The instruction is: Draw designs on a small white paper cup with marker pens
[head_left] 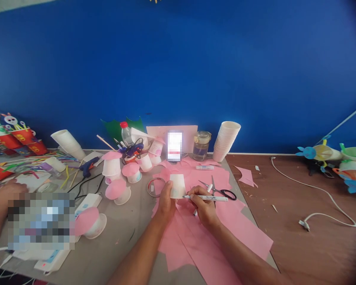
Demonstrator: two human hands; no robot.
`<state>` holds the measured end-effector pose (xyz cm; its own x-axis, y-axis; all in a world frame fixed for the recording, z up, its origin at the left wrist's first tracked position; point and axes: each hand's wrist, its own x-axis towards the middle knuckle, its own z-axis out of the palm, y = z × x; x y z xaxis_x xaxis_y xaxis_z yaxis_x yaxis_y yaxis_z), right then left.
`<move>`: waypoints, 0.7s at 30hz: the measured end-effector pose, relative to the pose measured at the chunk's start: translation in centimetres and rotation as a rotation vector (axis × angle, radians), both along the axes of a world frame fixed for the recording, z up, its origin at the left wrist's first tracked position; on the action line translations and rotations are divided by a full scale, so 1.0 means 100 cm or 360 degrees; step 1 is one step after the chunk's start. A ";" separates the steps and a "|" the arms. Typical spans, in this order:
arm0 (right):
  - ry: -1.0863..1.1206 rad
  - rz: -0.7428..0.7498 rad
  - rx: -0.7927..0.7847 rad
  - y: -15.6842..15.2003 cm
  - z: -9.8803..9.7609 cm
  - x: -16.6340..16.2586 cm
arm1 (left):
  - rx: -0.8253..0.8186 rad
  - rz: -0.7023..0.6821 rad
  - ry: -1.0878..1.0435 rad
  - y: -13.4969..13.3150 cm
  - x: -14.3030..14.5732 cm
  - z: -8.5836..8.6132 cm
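In the middle of the head view, my left hand is closed around a white paper cup. My right hand grips an acrylic marker, its tip at the cup's lower right side. Pink paper lies spread beneath both hands. Black-handled scissors rest just behind the right hand, and a second white marker lies farther back. A roll of tape sits left of the cup.
Several paper cups with pink tops stand to the left. A lit phone, a glass jar and stacked cups line the back. A power strip and another person's hand are at left; a white cable crosses the right.
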<state>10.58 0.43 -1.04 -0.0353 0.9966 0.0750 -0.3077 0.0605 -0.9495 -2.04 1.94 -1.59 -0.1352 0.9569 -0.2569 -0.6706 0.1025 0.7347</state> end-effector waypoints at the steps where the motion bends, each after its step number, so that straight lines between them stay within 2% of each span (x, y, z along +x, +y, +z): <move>1: -0.0002 -0.0069 -0.0001 0.000 0.002 -0.001 | 0.0012 -0.0016 -0.0011 0.000 0.000 0.002; 4: 0.0126 -0.0316 0.0008 0.000 0.006 -0.004 | 0.0029 -0.0034 -0.0066 -0.002 0.002 0.008; 6: 0.0190 -0.0395 0.0024 0.000 0.008 -0.005 | 0.0012 0.0001 -0.0101 -0.003 0.003 0.011; 12: 0.0042 -0.0355 -0.0017 -0.002 0.006 -0.008 | -0.0020 0.0009 -0.0147 -0.001 0.003 0.005; 18: -0.0234 -0.0549 0.0173 -0.004 0.008 -0.008 | -0.0030 -0.0004 -0.0172 -0.001 0.002 0.005; 21: -0.0251 -0.0502 0.0295 -0.006 0.004 -0.008 | -0.0028 -0.0031 -0.0179 -0.002 0.002 0.007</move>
